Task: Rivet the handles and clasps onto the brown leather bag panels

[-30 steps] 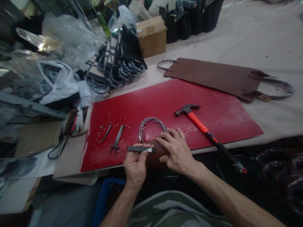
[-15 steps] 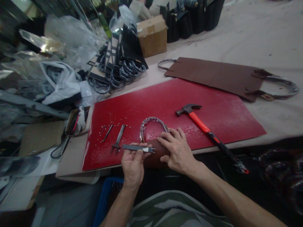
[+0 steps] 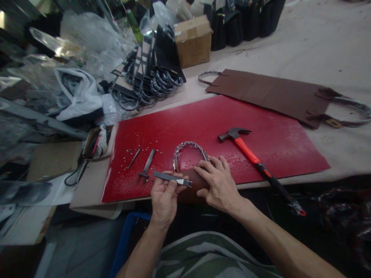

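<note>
My left hand (image 3: 164,201) is closed around a flat steel punch (image 3: 168,177), with the thumb on top of it. The punch's two-pronged tip points right, over a brown leather piece (image 3: 189,195). My right hand (image 3: 218,185) lies on that leather with its fingers spread, beside one end of the handle. The curved handle (image 3: 189,144), wrapped in clear plastic, joins the leather and arches away from me on the red board (image 3: 179,119). Part of the leather is hidden under both hands.
A claw hammer (image 3: 247,150) lies at right, its grip past the board's edge. Left lie a second pronged punch (image 3: 149,162), a thin rod (image 3: 133,158) and scattered bits. Behind are a brown bag panel (image 3: 266,90), stacked black bag pieces (image 3: 165,54) and a carton (image 3: 193,42).
The punch in my left hand has tilted, so its pronged end now points lower to the right. My right hand stays on the leather. The whole view has shifted slightly.
</note>
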A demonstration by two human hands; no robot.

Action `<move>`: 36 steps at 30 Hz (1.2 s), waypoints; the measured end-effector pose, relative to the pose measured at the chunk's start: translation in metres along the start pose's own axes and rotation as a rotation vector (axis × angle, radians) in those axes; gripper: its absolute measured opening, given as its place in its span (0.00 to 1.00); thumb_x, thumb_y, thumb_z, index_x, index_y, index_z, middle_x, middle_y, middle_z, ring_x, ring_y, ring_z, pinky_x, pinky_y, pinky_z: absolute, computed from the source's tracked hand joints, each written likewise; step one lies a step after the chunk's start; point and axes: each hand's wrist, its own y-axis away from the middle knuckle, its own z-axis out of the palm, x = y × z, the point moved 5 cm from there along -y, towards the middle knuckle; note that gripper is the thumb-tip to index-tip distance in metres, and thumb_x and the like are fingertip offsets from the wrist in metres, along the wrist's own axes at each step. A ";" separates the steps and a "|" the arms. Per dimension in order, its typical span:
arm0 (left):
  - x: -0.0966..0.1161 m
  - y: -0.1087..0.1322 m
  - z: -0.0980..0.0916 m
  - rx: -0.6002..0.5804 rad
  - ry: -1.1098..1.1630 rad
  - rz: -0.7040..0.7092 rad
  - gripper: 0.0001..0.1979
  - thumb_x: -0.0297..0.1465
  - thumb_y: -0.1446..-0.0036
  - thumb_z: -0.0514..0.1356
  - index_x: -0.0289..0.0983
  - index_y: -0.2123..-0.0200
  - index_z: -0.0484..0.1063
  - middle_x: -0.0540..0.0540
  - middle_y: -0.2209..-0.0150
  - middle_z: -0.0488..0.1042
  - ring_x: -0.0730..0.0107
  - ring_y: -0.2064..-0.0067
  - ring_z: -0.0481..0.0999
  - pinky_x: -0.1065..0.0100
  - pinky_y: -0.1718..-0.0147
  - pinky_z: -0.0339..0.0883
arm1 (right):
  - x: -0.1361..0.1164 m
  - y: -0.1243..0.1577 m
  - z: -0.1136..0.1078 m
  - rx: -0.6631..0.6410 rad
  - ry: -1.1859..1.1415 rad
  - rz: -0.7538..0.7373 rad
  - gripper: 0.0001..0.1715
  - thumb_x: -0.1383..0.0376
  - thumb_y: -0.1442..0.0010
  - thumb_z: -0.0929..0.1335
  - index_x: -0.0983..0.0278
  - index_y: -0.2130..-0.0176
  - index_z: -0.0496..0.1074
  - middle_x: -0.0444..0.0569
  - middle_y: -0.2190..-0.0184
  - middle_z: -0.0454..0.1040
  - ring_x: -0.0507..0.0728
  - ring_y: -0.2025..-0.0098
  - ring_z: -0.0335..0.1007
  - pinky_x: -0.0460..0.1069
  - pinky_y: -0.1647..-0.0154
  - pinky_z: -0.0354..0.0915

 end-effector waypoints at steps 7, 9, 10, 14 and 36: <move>0.004 -0.001 -0.003 0.111 -0.111 0.067 0.20 0.35 0.52 0.73 0.35 0.61 0.68 0.49 0.67 0.78 0.66 0.68 0.82 0.70 0.73 0.79 | -0.001 -0.001 -0.001 -0.004 0.009 -0.002 0.37 0.62 0.53 0.76 0.59 0.44 0.70 0.47 0.43 0.69 0.68 0.38 0.52 0.68 0.32 0.39; 0.006 0.000 -0.007 0.179 -0.207 0.143 0.18 0.34 0.50 0.72 0.34 0.62 0.69 0.50 0.69 0.77 0.70 0.71 0.80 0.71 0.74 0.79 | -0.001 -0.001 -0.001 -0.010 0.012 0.000 0.37 0.62 0.53 0.76 0.59 0.44 0.70 0.47 0.43 0.69 0.68 0.39 0.53 0.68 0.32 0.40; 0.008 0.001 -0.007 0.201 -0.258 0.179 0.17 0.34 0.49 0.71 0.34 0.62 0.69 0.50 0.69 0.77 0.71 0.71 0.80 0.71 0.74 0.79 | -0.001 -0.001 -0.001 -0.012 0.013 0.001 0.37 0.62 0.53 0.76 0.59 0.44 0.70 0.48 0.43 0.69 0.68 0.39 0.53 0.68 0.32 0.40; 0.011 0.005 -0.001 0.225 -0.452 0.285 0.13 0.33 0.45 0.69 0.34 0.63 0.69 0.48 0.67 0.77 0.69 0.68 0.81 0.69 0.69 0.80 | -0.001 -0.001 -0.001 -0.011 0.016 0.000 0.38 0.61 0.53 0.76 0.59 0.44 0.70 0.48 0.42 0.69 0.68 0.38 0.52 0.68 0.32 0.40; 0.009 0.012 -0.005 -0.138 -0.817 0.430 0.08 0.29 0.37 0.61 0.38 0.54 0.73 0.44 0.55 0.79 0.62 0.53 0.81 0.60 0.48 0.74 | 0.000 -0.001 0.001 -0.012 0.031 0.001 0.37 0.60 0.52 0.76 0.59 0.43 0.70 0.48 0.42 0.69 0.68 0.37 0.52 0.67 0.31 0.39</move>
